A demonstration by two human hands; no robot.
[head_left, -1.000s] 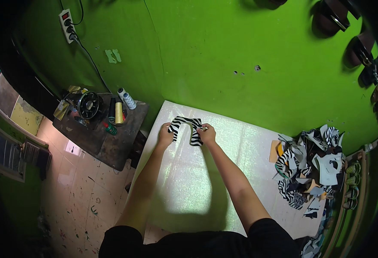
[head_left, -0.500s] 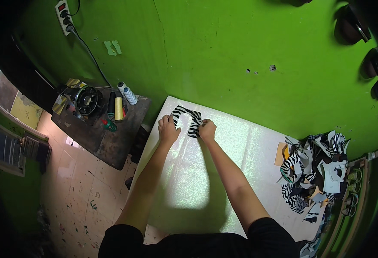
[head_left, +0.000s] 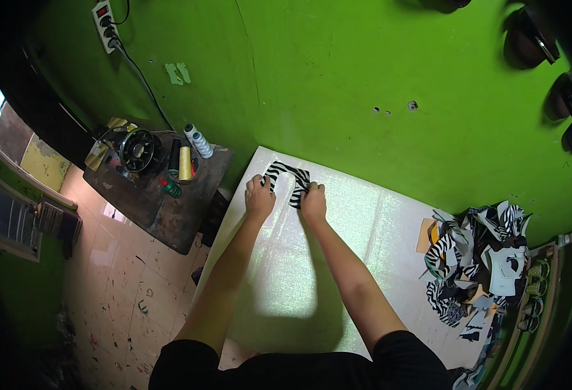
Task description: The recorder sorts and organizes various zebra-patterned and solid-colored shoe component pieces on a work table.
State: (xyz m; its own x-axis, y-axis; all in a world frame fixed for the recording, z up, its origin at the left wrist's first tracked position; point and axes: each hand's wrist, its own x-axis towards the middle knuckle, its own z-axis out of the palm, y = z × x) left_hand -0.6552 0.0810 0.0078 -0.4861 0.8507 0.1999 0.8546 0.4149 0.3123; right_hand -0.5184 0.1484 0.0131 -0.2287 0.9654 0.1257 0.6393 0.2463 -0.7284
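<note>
An arch-shaped zebra-striped piece (head_left: 291,170), black and white, lies near the far left corner of the white shimmering table (head_left: 357,214). My left hand (head_left: 260,198) is at the piece's left leg, its curled fingers gripping the edge. On the other side, my right hand (head_left: 313,203) has its fingers closed over the right leg. The undersides of both hands and the thumbs' exact contact are hidden.
Striped, white and tan scraps (head_left: 474,266) are heaped at the table's right end. A dark side table (head_left: 169,218) at left holds a round black machine part (head_left: 137,151), thread cones (head_left: 201,144) and a green bottle (head_left: 171,188). A green wall (head_left: 325,84) borders the far side.
My right hand has shifted slightly down over the right leg of the striped piece, covering more of it. My left hand has its fingers more over the left leg. The view has shifted slightly.
</note>
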